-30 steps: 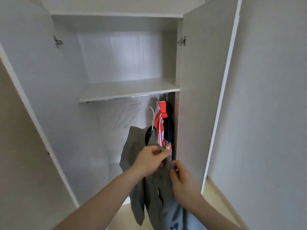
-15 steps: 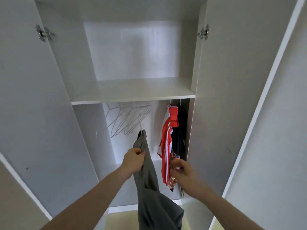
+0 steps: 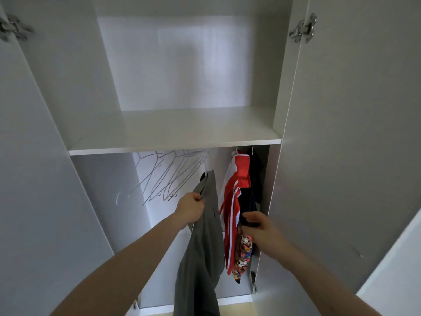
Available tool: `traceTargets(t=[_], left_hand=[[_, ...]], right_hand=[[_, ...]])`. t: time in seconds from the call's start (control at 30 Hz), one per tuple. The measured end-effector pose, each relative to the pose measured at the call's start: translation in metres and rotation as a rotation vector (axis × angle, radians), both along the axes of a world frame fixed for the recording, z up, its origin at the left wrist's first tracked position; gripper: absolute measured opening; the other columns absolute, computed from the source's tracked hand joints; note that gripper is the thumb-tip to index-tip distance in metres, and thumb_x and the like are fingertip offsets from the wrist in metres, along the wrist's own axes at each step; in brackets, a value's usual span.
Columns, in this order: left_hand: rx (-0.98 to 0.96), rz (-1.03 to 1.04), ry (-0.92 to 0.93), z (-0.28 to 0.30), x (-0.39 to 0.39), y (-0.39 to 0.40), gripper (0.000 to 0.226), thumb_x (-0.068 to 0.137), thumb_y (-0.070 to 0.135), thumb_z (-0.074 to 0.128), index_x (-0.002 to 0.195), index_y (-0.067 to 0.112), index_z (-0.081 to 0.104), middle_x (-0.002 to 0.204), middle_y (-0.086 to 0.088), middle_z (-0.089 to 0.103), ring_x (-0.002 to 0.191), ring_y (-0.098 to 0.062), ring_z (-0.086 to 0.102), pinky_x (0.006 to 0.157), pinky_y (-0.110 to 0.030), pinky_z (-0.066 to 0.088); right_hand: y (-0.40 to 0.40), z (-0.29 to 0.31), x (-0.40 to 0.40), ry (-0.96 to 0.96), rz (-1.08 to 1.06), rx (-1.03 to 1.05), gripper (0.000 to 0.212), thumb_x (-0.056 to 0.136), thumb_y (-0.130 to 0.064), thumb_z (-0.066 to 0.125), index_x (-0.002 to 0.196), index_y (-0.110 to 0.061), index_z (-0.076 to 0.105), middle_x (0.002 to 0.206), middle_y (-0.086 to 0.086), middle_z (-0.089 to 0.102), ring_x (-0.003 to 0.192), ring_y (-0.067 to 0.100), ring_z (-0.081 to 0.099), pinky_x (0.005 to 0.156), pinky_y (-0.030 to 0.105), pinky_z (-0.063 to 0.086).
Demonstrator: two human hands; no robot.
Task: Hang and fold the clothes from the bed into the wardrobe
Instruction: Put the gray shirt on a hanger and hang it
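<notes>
nearest the camera, the left hand (image 3: 190, 209) is gripping the grey garment (image 3: 202, 247) with curled fingers near its top, holding it up on a hanger (image 3: 203, 176) inside the open wardrobe (image 3: 341, 133), while the right hand (image 3: 256, 226) is pinching the dark clothing (image 3: 256, 179) hanging at the right end. just beside that, a red and white striped top (image 3: 234, 201) is hanging, and further back empty wire hangers (image 3: 168, 176) are dangling under the shelf (image 3: 173, 133).
</notes>
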State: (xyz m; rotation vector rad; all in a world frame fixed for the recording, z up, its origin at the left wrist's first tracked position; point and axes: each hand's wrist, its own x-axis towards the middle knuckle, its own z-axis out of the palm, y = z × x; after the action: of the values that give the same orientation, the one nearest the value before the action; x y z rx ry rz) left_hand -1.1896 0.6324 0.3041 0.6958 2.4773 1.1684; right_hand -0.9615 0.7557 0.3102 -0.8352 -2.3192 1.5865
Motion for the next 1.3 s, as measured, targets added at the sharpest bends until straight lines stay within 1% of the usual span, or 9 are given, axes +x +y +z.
traceTargets(t=[0.07, 0.13, 0.27, 0.37, 0.53, 0.7, 0.9, 1.1, 1.3], left_hand=[[-0.017, -0.028, 0.016, -0.005, -0.028, 0.023, 0.025, 0.103, 0.026, 0.056, 0.08, 0.032, 0.049, 0.09, 0.006, 0.055, 0.074, -0.008, 0.054, 0.066, -0.021, 0.045], [-0.057, -0.075, 0.038, -0.01, -0.054, 0.044, 0.012, 0.102, 0.025, 0.056, 0.09, 0.027, 0.055, 0.092, 0.006, 0.055, 0.082, -0.015, 0.057, 0.076, -0.026, 0.046], [-0.115, -0.127, 0.052, -0.02, -0.099, 0.075, 0.025, 0.099, 0.024, 0.056, 0.076, 0.028, 0.05, 0.081, 0.006, 0.054, 0.075, -0.014, 0.058, 0.072, -0.029, 0.051], [-0.128, -0.142, 0.046, -0.03, -0.126, 0.096, 0.026, 0.1, 0.025, 0.056, 0.075, 0.027, 0.049, 0.08, 0.004, 0.055, 0.074, -0.016, 0.058, 0.073, -0.032, 0.053], [-0.123, -0.156, 0.078, -0.043, -0.156, 0.13, 0.033, 0.102, 0.025, 0.053, 0.07, 0.023, 0.048, 0.074, 0.002, 0.054, 0.076, -0.019, 0.057, 0.071, -0.028, 0.045], [-0.042, -0.119, 0.067, -0.041, -0.17, 0.16, 0.035, 0.102, 0.021, 0.05, 0.067, 0.016, 0.048, 0.075, -0.005, 0.059, 0.077, -0.024, 0.061, 0.068, -0.029, 0.045], [0.058, -0.035, 0.052, -0.03, -0.174, 0.196, 0.034, 0.101, 0.018, 0.05, 0.067, 0.013, 0.048, 0.078, -0.008, 0.059, 0.075, -0.023, 0.058, 0.066, -0.028, 0.042], [0.109, -0.029, 0.075, -0.023, -0.18, 0.221, 0.038, 0.1, 0.014, 0.053, 0.064, 0.013, 0.041, 0.078, -0.012, 0.057, 0.077, -0.024, 0.058, 0.073, -0.032, 0.047], [0.103, -0.089, 0.082, -0.03, -0.186, 0.241, 0.028, 0.101, 0.015, 0.052, 0.075, 0.008, 0.048, 0.081, -0.013, 0.056, 0.076, -0.022, 0.055, 0.069, -0.029, 0.041]], right_hand=[[0.015, -0.002, -0.027, 0.012, -0.033, 0.003, 0.028, 0.1, -0.024, 0.066, 0.121, -0.037, 0.054, 0.123, -0.013, 0.058, 0.108, 0.014, 0.066, 0.105, 0.048, 0.054], [0.028, -0.005, -0.052, 0.014, -0.072, -0.001, 0.029, 0.1, -0.023, 0.066, 0.123, -0.035, 0.055, 0.123, -0.011, 0.059, 0.102, 0.009, 0.065, 0.1, 0.039, 0.056], [0.048, -0.007, -0.097, -0.019, -0.117, 0.023, 0.034, 0.098, -0.021, 0.068, 0.129, -0.028, 0.056, 0.111, -0.021, 0.057, 0.084, -0.005, 0.062, 0.067, 0.008, 0.048], [0.062, -0.01, -0.125, -0.06, -0.15, 0.027, 0.039, 0.099, -0.023, 0.068, 0.136, -0.025, 0.054, 0.12, -0.014, 0.054, 0.082, 0.0, 0.063, 0.057, 0.006, 0.047], [0.077, -0.021, -0.156, -0.089, -0.212, 0.035, 0.044, 0.099, -0.021, 0.067, 0.142, -0.02, 0.054, 0.128, -0.009, 0.052, 0.083, 0.003, 0.063, 0.065, 0.014, 0.052], [0.086, -0.033, -0.17, -0.103, -0.225, 0.047, 0.047, 0.098, -0.018, 0.065, 0.144, -0.019, 0.054, 0.127, -0.008, 0.052, 0.111, 0.017, 0.06, 0.089, 0.03, 0.052], [0.101, -0.029, -0.175, -0.117, -0.226, 0.069, 0.042, 0.101, -0.014, 0.06, 0.142, -0.023, 0.056, 0.126, -0.011, 0.051, 0.085, 0.009, 0.066, 0.07, 0.02, 0.055], [0.116, -0.021, -0.172, -0.127, -0.223, 0.083, 0.042, 0.1, -0.013, 0.062, 0.141, -0.019, 0.057, 0.145, 0.003, 0.053, 0.122, 0.022, 0.059, 0.104, 0.038, 0.051], [0.128, -0.021, -0.168, -0.152, -0.201, 0.116, 0.043, 0.103, -0.014, 0.058, 0.145, -0.017, 0.052, 0.153, 0.005, 0.049, 0.108, 0.019, 0.056, 0.1, 0.037, 0.051]])
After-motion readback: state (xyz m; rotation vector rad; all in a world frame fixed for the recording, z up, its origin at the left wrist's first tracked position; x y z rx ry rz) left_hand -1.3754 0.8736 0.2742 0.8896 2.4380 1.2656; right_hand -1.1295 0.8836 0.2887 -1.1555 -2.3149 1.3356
